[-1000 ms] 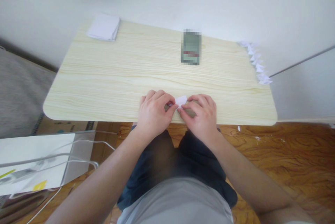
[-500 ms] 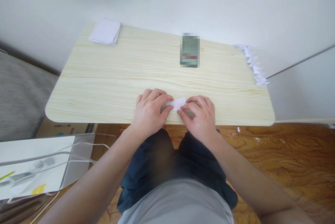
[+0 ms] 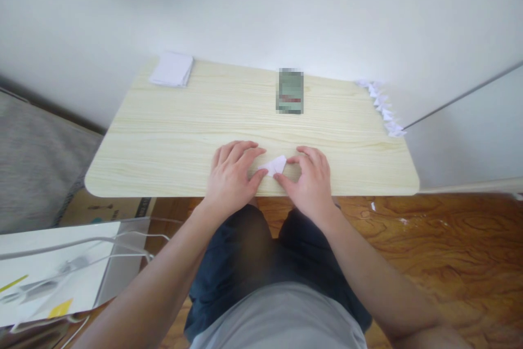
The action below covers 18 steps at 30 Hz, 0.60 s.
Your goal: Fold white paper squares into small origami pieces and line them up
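Observation:
A small folded piece of white paper (image 3: 274,165) lies on the light wooden table (image 3: 171,136) near its front edge. My left hand (image 3: 232,175) rests on the table at the paper's left, its thumb and fingertips pressed on the paper. At the paper's right is my right hand (image 3: 308,180), with thumb and forefinger pinching the paper's edge. Both hands are curled around the paper, which shows only between them.
A stack of white paper sheets (image 3: 171,69) lies at the table's far left corner. A blurred-out dark rectangular object (image 3: 290,91) lies at the back middle. A row of small folded white pieces (image 3: 382,106) lines the far right edge. White cables and a white bag (image 3: 53,273) sit on the floor at left.
My hands stay on the small paper and have shifted their fingers slightly on it. The camera has tilted a little, so the table appears lower in view.

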Each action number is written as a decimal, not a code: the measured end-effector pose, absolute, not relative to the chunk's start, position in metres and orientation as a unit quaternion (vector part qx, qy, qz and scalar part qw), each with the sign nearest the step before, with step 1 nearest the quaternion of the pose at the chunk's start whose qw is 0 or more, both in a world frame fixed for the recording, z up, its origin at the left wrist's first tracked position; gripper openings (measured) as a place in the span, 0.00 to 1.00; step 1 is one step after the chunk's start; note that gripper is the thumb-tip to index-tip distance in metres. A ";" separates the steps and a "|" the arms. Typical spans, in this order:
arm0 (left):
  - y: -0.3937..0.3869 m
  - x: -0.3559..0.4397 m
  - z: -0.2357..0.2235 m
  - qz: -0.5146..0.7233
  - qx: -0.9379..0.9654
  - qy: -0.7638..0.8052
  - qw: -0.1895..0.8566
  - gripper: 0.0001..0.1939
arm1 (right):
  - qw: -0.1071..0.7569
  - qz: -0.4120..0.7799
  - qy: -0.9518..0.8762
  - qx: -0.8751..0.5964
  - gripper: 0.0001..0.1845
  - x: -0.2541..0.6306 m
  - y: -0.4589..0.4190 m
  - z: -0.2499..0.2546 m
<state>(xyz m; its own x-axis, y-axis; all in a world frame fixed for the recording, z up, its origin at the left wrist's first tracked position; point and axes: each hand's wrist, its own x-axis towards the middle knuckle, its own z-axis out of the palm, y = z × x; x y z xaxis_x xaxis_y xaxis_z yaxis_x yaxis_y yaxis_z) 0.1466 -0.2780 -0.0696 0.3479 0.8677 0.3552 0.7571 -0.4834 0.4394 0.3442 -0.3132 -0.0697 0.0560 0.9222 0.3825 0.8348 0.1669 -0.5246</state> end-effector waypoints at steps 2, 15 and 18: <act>-0.279 0.147 -0.069 0.280 0.812 0.502 0.101 0.22 | 0.344 0.087 -0.695 -0.626 0.11 0.342 -0.309 -0.068; -0.249 0.156 -0.052 0.367 0.757 0.456 0.292 0.07 | 0.425 0.501 -0.584 -0.476 0.10 0.361 -0.240 -0.041; -0.220 0.163 -0.030 0.347 0.740 0.437 0.375 0.09 | 0.470 0.525 -0.552 -0.445 0.14 0.371 -0.209 -0.034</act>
<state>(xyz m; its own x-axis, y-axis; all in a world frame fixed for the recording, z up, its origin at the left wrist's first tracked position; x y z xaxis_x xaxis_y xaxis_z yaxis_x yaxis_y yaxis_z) 0.1627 -0.2199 -0.0303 0.3774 0.9070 0.1866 0.3859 -0.3372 0.8587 0.3711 -0.2087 -0.0341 -0.1619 0.9855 0.0507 -0.0014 0.0511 -0.9987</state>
